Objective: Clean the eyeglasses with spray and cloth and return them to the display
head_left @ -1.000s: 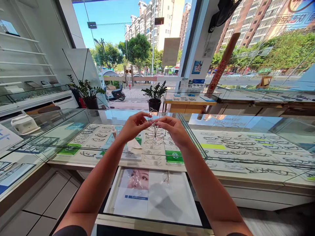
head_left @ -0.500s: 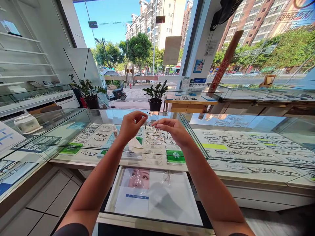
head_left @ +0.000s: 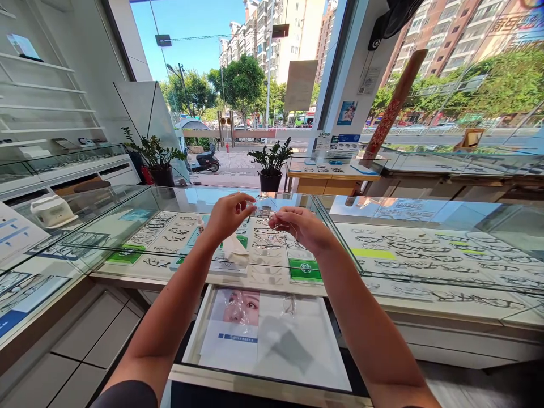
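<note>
Glass counter below; hands pinched tight on thin eyeglasses, long axis roughly crosswise, facing unclear.

Open drawer right before you — leaflet in its left half. Glass counter behind drawer, rows of glasses in it. Your left hand and your right hand up over counter, held pair of glasses between them. Bottle left of left hand, cloth just right of left wrist. Behind counter — first plant on left, second plant near middle, scooter outside between them. Table right of second plant. Shelves far left.
</note>
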Tool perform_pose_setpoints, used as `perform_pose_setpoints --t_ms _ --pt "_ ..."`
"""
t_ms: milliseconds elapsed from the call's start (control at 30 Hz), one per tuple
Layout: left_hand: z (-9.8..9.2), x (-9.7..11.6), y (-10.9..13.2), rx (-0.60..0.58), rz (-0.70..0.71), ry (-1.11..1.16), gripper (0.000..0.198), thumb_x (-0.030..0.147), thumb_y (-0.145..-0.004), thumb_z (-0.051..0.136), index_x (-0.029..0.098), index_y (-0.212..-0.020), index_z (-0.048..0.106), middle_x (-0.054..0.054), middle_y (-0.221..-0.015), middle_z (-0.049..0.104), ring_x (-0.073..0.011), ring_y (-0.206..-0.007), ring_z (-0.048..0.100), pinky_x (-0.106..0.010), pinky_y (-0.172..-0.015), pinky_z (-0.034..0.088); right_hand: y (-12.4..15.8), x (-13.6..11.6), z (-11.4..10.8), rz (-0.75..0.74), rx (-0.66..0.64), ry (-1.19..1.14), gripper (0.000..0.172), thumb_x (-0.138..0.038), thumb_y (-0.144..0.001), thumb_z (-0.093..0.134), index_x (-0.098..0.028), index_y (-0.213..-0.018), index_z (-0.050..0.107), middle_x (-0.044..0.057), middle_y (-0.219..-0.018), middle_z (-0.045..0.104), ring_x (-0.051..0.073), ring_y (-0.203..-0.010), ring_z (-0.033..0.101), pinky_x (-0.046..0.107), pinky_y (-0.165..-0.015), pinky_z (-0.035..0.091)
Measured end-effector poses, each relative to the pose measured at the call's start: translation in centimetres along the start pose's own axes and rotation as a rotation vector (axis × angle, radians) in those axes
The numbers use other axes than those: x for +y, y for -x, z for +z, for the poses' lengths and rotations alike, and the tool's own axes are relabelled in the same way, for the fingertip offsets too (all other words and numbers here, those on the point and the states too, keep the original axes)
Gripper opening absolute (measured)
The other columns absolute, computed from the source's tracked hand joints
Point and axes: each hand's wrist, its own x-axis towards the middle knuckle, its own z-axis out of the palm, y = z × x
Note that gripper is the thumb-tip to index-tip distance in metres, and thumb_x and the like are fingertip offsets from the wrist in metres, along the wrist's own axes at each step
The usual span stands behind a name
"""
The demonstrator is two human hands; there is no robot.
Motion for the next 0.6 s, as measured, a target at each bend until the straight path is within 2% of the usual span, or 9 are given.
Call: perform_pose_setpoints --t_ms 67,167,233,333,400,467,600 --pt "-1.0 -0.8 -0.2 -0.035 -0.018 0.050 0.032 0.051 -0.096 0.077 0.023 -0.109 0.085 -0.004 -0.083 0.072 -0.0205 -0.077 0.061 -0.033 -0.076 0.044 0.0 0.1 -0.2 0.009 0.002 -0.060 0.044 -0.058 -0.074 0.100 -0.020 -0.085 0.081 0.007 -0.097 0.082 0.017 -0.092 0.072 0.032 -0.088 0.059" --pt "-3.0 -3.0 -0.5 0.094 -0.087 0.049 0.032 0.051 -0.097 0.074 0.021 -0.103 0.084 -0.005 -0.086 0.072 -0.0212 -0.080 0.061 -0.033 -0.077 0.046 0.0 0.1 -0.6 0.008 0.021 -0.120 0.045 -0.058 -0.072 0.102 -0.020 -0.086 0.082 0.006 -0.099 0.082 0.016 -0.092 0.073 0.031 -0.086 0.061" --pt "-4.1 -5.2 -0.6 0.195 -0.208 -0.027 0.029 0.047 -0.097 0.072 0.021 -0.102 0.082 -0.006 -0.091 0.073 -0.0224 -0.082 0.062 -0.033 -0.078 0.047 0.0 0.0 -0.8 0.006 0.035 -0.141 0.044 -0.058 -0.072 0.103 -0.021 -0.087 0.083 0.006 -0.102 0.082 0.017 -0.093 0.074 0.031 -0.086 0.062" --pt "-5.1 -9.1 -0.3 0.235 -0.478 -0.234 0.027 0.041 -0.093 0.076 0.021 -0.111 0.077 -0.011 -0.110 0.075 -0.0274 -0.094 0.067 -0.036 -0.085 0.049 0.0 -0.1 -1.2 0.005 0.058 -0.154 0.045 -0.059 -0.072 0.103 -0.022 -0.089 0.082 0.006 -0.107 0.083 0.018 -0.096 0.074 0.032 -0.086 0.063" --pt "-5.1 -11.5 0.1 0.192 -0.655 -0.319 0.041 0.042 -0.086 0.085 0.021 -0.119 0.073 -0.017 -0.130 0.072 -0.0347 -0.113 0.070 -0.040 -0.093 0.050 0.0 -0.2 -1.4 0.008 0.078 -0.156 0.047 -0.059 -0.071 0.104 -0.022 -0.091 0.083 0.007 -0.110 0.083 0.019 -0.097 0.075 0.033 -0.086 0.063" --pt "-4.8 -13.6 0.6 0.100 -0.797 -0.282 0.050 0.045 -0.079 0.091 0.021 -0.116 0.069 -0.022 -0.138 0.069 -0.0409 -0.124 0.070 -0.042 -0.095 0.051 0.0 -0.2 -1.5 0.012 0.102 -0.160 0.049 -0.060 -0.069 0.105 -0.022 -0.091 0.083 0.007 -0.110 0.083 0.019 -0.096 0.074 0.033 -0.086 0.063" --pt "-4.0 -16.4 1.2 -0.038 -0.917 -0.119 0.055 0.039 -0.060 0.102 0.022 -0.096 0.063 -0.018 -0.116 0.076 -0.0431 -0.110 0.076 -0.043 -0.088 0.051 0.1 -0.4 -1.7 0.013 0.146 -0.178 0.051 -0.060 -0.064 0.108 -0.023 -0.088 0.082 0.006 -0.105 0.082 0.019 -0.096 0.074 0.032 -0.083 0.063"
